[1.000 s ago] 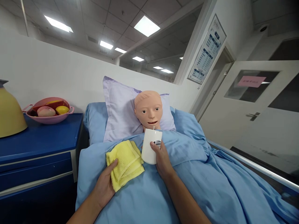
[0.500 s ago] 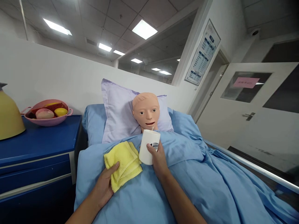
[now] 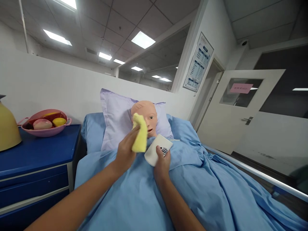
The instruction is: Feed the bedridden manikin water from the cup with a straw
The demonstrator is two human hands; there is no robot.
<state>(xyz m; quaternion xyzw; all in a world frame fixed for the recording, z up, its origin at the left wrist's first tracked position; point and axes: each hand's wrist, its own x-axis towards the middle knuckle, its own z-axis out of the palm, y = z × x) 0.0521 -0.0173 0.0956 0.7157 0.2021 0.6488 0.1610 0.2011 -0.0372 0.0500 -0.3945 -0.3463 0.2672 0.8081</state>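
Observation:
A manikin [image 3: 152, 110] lies in bed with its head on a pale purple pillow [image 3: 115, 118]; a blue quilt [image 3: 134, 192] covers it up to the neck. My left hand [image 3: 126, 149] grips a folded yellow towel [image 3: 141, 134], raised in front of the manikin's face. The towel hides one eye and part of the cheek; whether it touches the face I cannot tell. In my right hand [image 3: 163, 163] is a white cup [image 3: 156, 149] with a dark striped mark, tilted to the right just below the chin. A thin straw [image 3: 175, 140] sticks out of its top.
On the left, a blue bedside cabinet [image 3: 48, 150] bears a pink basket [image 3: 45, 132] of fruit and a yellow thermos jug [image 3: 8, 128]. A metal bed rail [image 3: 252, 173] runs along the right side. Beyond it stands a door [image 3: 211, 122].
My left hand has lifted the towel from the quilt up to the manikin's face. The cup, upright with its straw near the mouth before, has tipped to the right.

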